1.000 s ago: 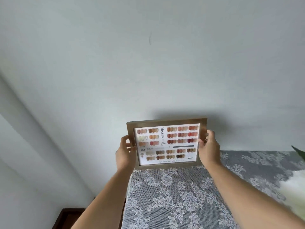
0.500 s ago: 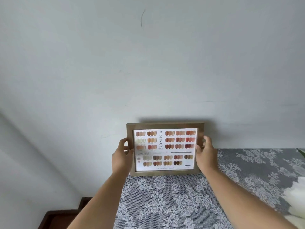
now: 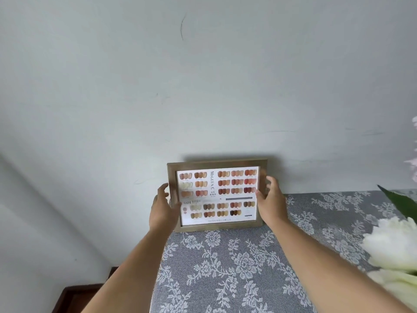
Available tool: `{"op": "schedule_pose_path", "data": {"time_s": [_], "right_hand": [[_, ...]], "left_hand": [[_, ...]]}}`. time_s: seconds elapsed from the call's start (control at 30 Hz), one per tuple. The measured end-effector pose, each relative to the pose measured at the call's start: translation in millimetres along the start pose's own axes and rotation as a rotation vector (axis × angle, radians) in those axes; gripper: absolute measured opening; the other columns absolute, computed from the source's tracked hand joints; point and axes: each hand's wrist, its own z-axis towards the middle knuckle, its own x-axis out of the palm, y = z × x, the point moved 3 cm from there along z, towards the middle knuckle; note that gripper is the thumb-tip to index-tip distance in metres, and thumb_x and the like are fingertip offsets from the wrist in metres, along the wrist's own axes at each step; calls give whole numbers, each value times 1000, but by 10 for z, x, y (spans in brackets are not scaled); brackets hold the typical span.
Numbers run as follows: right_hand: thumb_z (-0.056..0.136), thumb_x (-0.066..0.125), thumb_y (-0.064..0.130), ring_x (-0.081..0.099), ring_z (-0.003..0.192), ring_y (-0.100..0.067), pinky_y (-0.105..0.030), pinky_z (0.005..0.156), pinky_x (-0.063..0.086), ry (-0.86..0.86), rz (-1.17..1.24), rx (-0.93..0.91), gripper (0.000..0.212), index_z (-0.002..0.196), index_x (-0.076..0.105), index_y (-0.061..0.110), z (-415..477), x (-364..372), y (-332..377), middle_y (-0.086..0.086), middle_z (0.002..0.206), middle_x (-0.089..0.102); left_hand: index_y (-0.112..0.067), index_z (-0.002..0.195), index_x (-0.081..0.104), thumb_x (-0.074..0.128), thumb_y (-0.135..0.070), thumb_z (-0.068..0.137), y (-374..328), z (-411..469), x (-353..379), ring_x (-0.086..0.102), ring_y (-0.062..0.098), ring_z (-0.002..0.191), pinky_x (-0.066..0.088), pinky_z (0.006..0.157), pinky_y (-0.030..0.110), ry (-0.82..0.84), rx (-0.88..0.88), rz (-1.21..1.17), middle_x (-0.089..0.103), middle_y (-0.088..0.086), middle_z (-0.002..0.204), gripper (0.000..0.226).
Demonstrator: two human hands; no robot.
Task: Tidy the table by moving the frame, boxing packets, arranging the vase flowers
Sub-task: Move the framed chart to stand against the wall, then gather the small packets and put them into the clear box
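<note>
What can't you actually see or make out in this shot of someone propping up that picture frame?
All in the head view:
- Frame: its back and any stand are hidden by its own front.
- Small print on the colour chart: too small to read.
- Flowers: cut off by the right edge; no vase shows.
- Left hand and right hand: fingertips hidden behind the frame's sides.
- Packets, box: out of view.

frame (image 3: 217, 195) card: "MIGEEN C" printed vertically, upper centre; "024" at mid-left. Other print too small to read.
</note>
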Motion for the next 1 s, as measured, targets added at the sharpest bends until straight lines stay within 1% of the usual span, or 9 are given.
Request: {"op": "schedule_pose_path", "data": {"time_s": [0.23,0.33,0.4,0.47,0.53,0.6,0.77,0.9,1.0], "right_hand": [[86,59,16,52,109,-26,-37,88,48,-79,34,-69,50,131,38,14,-467,-263,252,-10,126,50],[87,58,17,54,103,-22,-33,81,50,-15,71,-120,47,130,39,15,-867,-418,274,-7,126,50],[87,58,19,53,98,-13,-23,74,46,24,73,-154,45,128,40,18,-1153,-540,222,-5,125,50],[87,58,22,48,103,-9,-20,79,41,84,59,-186,46,129,39,19,-1469,-707,91,-2,129,49],[88,56,25,46,115,-12,-25,91,41,182,41,-191,49,132,37,20,-1771,-893,-114,0,135,45],[88,57,27,42,120,-11,-27,96,38,284,43,-170,49,133,36,23,-2018,-1096,-335,2,137,42],[87,58,31,44,104,-3,-17,83,36,469,-29,-148,43,127,40,31,-2480,-1630,-920,6,132,44],[86,59,31,45,99,-3,-21,81,38,551,-160,-111,41,123,42,33,-2679,-1996,-1379,10,132,44],[84,62,26,53,92,-4,-23,80,47,595,-306,-97,43,122,43,33,-2763,-2220,-1686,9,131,45]], "left_hand": [[-22,135,33,64,-19,79,-158,-429,-243,43,27,124,41,98,43,-94,91,107,44,9,135,65],[-22,133,35,64,-18,78,-235,-818,-299,44,27,122,41,99,42,-82,147,136,48,8,131,61],[-23,131,37,65,-18,78,-271,-1100,-282,45,26,120,41,98,41,-47,155,159,49,7,130,61],[-23,130,37,66,-19,77,-296,-1445,-224,46,27,118,41,99,41,-4,171,188,50,8,129,61],[-24,130,37,68,-22,77,-302,-1820,-120,47,27,118,41,100,43,30,197,243,49,7,130,61],[-26,129,35,68,-26,77,-289,-2171,15,47,24,118,44,98,43,63,197,293,49,5,130,61],[-31,131,33,67,-31,78,-245,-2983,462,48,20,119,52,88,40,187,186,350,43,2,137,63],[-34,131,31,67,-34,78,-244,-3474,817,49,18,116,54,83,35,293,224,417,40,1,140,65],[-36,132,30,69,-34,77,-250,-3749,1080,45,17,122,48,91,30,398,270,465,37,-1,143,68]]}}
